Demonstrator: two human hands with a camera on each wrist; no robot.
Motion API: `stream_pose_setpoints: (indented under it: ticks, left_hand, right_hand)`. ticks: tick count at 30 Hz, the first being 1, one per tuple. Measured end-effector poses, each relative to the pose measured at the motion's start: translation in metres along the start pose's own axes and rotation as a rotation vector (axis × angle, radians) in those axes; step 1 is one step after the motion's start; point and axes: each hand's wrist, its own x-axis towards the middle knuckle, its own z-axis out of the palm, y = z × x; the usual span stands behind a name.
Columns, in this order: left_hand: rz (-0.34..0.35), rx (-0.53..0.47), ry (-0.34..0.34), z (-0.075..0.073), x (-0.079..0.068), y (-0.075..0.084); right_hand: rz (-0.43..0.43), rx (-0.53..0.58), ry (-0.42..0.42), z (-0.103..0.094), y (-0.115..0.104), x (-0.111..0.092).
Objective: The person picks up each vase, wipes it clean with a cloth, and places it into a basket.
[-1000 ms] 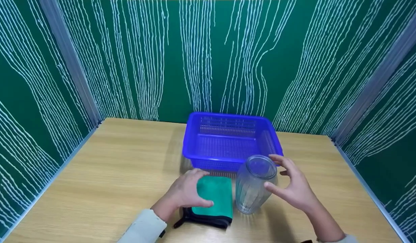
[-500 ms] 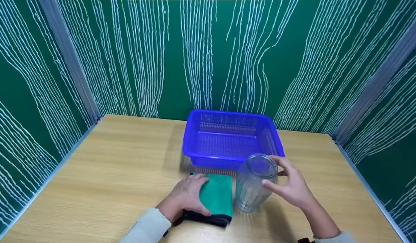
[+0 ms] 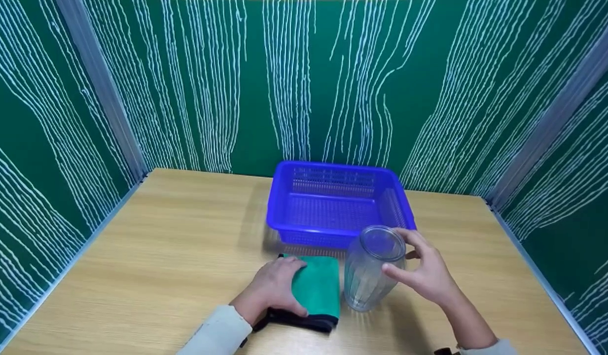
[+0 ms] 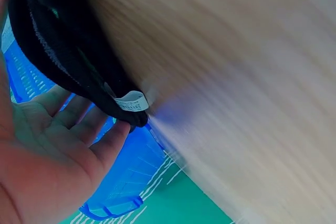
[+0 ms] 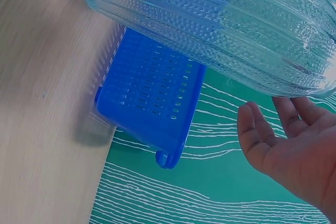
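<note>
A folded green cloth [image 3: 319, 286] with black edging lies on the table, its white label [image 4: 132, 101] showing in the left wrist view. My left hand [image 3: 274, 287] grips it from the left side, fingers over the far part and thumb at the near edge. Just right of the cloth stands a clear ribbed glass jar [image 3: 365, 281]. My right hand [image 3: 427, 273] holds this jar near its top from the right, thumb in front and fingers behind. In the right wrist view the jar [image 5: 226, 30] stretches across the upper part, with fingertips right at its surface.
Behind the cloth and jar sits a blue plastic basket [image 3: 333, 230] with perforated walls and nothing in it. The wooden table [image 3: 185, 236] is bounded by green panels [image 3: 254, 88] with white wavy lines at the back and sides.
My left hand has moved slightly right and down onto the cloth and taken hold of it. My right thumb and fingers have drawn in against the jar, which stays in place.
</note>
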Motion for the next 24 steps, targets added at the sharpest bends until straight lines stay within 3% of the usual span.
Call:
stream_pose_setpoints:
  ticks: [11, 17, 24]
  left_hand:
    - [-0.006, 0.020, 0.003, 0.000, -0.001, 0.002]
    - [0.031, 0.057, 0.035, 0.001, -0.001, 0.003]
    - [0.098, 0.086, 0.044, 0.002, -0.001, 0.006]
  right_hand:
    - [0.029, -0.015, -0.016, 0.001, 0.010, 0.003]
    - [0.029, -0.016, -0.022, 0.004, 0.031, 0.006]
    - [0.016, 0.029, -0.016, 0.006, 0.036, 0.005]
